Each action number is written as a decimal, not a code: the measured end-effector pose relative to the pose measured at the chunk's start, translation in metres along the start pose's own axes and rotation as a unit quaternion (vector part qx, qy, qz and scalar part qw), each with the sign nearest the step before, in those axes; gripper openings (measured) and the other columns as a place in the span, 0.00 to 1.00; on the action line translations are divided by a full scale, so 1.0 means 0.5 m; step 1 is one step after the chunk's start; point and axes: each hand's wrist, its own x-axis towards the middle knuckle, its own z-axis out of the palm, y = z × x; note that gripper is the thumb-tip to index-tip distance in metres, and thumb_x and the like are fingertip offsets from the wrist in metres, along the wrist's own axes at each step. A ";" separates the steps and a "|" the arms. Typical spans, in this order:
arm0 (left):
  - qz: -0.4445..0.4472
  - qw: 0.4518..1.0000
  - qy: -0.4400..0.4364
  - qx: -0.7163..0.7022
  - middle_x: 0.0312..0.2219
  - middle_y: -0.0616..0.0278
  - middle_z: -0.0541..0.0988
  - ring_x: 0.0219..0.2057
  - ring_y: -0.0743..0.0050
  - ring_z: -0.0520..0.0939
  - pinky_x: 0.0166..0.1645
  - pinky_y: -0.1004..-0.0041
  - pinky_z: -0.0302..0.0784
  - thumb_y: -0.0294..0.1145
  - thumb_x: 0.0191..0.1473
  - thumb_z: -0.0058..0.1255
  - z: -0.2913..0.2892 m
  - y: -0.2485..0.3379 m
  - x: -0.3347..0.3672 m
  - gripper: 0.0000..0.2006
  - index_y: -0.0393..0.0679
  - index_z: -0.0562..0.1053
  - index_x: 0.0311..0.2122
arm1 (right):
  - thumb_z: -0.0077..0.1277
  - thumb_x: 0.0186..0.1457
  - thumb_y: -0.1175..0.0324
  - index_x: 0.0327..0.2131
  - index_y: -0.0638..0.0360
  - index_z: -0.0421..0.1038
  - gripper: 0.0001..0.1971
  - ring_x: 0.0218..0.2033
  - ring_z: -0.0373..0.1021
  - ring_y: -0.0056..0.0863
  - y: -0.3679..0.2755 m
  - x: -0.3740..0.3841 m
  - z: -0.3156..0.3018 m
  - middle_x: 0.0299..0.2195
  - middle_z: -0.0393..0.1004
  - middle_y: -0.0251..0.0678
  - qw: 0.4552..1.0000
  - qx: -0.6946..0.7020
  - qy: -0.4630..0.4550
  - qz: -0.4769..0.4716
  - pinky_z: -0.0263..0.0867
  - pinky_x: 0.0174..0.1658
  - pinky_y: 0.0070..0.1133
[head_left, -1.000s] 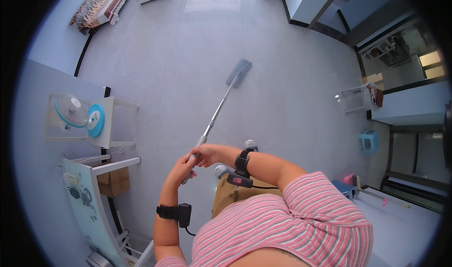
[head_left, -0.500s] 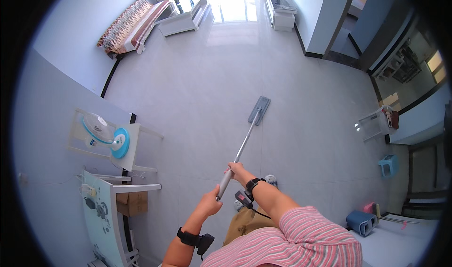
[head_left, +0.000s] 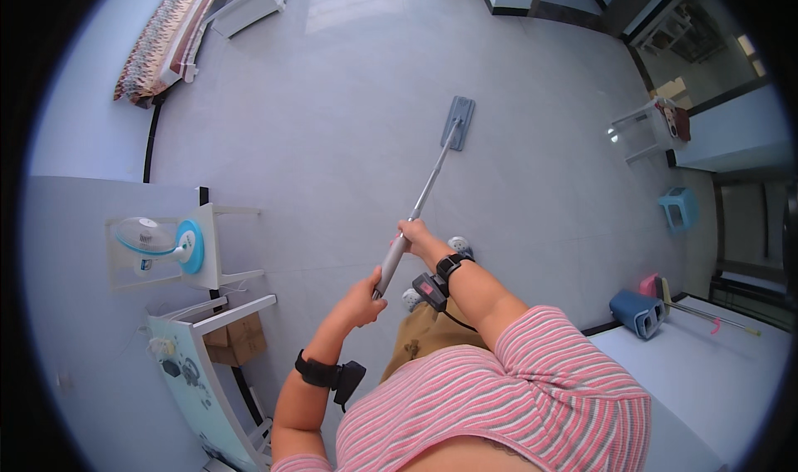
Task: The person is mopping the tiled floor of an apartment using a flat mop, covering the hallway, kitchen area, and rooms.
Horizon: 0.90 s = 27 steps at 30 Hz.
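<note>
One left hand (head_left: 362,301), one right hand (head_left: 411,235), both clamped around one mop handle (head_left: 391,264) with one flat head (head_left: 462,116).

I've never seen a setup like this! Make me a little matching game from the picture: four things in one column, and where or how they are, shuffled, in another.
Things:
1. Mop head
2. Fan
3. Left hand
4. Cardboard box

Where or how:
A. Brown, near the table
B. On the floor, beyond both hands
C. Standing on a white chair
D. Gripping the near end of the mop handle

Pairs: 1-B, 2-C, 3-D, 4-A
</note>
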 end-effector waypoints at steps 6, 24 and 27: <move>0.036 0.998 -0.028 0.035 0.16 0.63 0.67 0.12 0.79 0.69 0.15 0.77 0.64 0.27 0.39 0.43 0.022 0.038 0.000 0.33 0.41 0.47 0.53 | 0.39 0.41 0.76 0.31 0.66 0.53 0.11 0.18 0.65 0.35 -0.003 -0.043 -0.065 0.21 0.59 0.40 0.998 0.041 0.034 -0.020 0.68 0.21 0.34; 0.641 0.394 0.656 0.061 0.39 0.63 0.68 0.41 0.69 0.66 0.48 0.59 0.57 0.67 0.31 0.40 -0.173 0.166 -0.554 0.35 0.54 0.63 0.43 | 0.35 0.48 0.70 0.30 0.68 0.52 0.09 0.21 0.63 0.32 -0.164 -0.095 -0.120 0.22 0.62 0.40 0.938 0.343 -0.038 0.029 0.65 0.26 0.26; 0.625 0.385 0.674 0.084 0.39 0.65 0.68 0.41 0.70 0.66 0.48 0.59 0.57 0.67 0.31 0.40 -0.173 0.147 -0.551 0.34 0.55 0.64 0.42 | 0.33 0.48 0.69 0.29 0.66 0.54 0.08 0.21 0.63 0.32 -0.173 -0.083 -0.149 0.20 0.62 0.38 0.942 0.333 -0.012 0.031 0.65 0.25 0.26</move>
